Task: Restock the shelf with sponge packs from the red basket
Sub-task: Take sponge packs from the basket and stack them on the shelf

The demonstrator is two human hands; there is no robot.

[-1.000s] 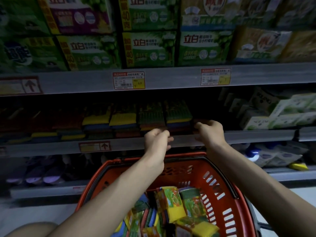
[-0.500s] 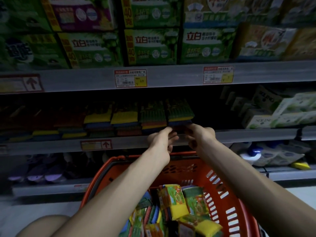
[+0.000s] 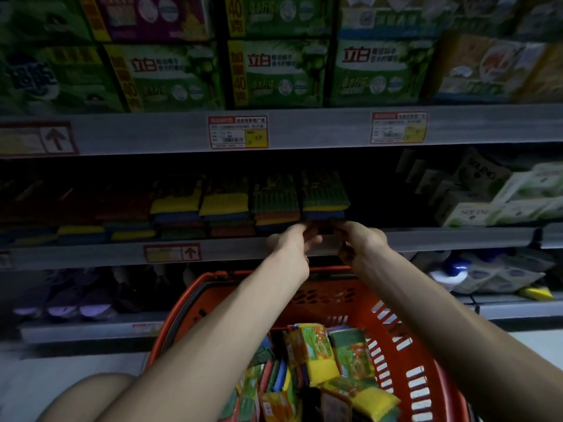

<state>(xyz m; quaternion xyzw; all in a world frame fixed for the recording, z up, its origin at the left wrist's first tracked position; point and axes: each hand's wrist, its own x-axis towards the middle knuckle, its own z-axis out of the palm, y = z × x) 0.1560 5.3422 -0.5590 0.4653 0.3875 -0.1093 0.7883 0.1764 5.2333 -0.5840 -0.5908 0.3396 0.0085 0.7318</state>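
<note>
The red basket point(image 3: 426, 360) sits low in front of me and holds several sponge packs point(image 3: 316, 354) in yellow and green wrappers. On the dim middle shelf point(image 3: 441, 239), stacks of sponge packs point(image 3: 323, 196) stand in a row. My left hand point(image 3: 292, 242) and my right hand point(image 3: 359, 239) meet at the shelf's front edge under the rightmost stack. Both pinch the dark bottom sponge pack point(image 3: 324, 229) from either side. The darkness hides the fingertips.
Green detergent boxes point(image 3: 280, 71) fill the upper shelf, with price tags point(image 3: 237, 132) on its rail. White and green cartons point(image 3: 502, 202) stand to the right of the sponge stacks, with a dark gap between. Bottles and pouches point(image 3: 475, 269) lie on the lower shelf.
My hands came together from apart along the shelf edge. They now meet at the bottom pack of the rightmost stack.
</note>
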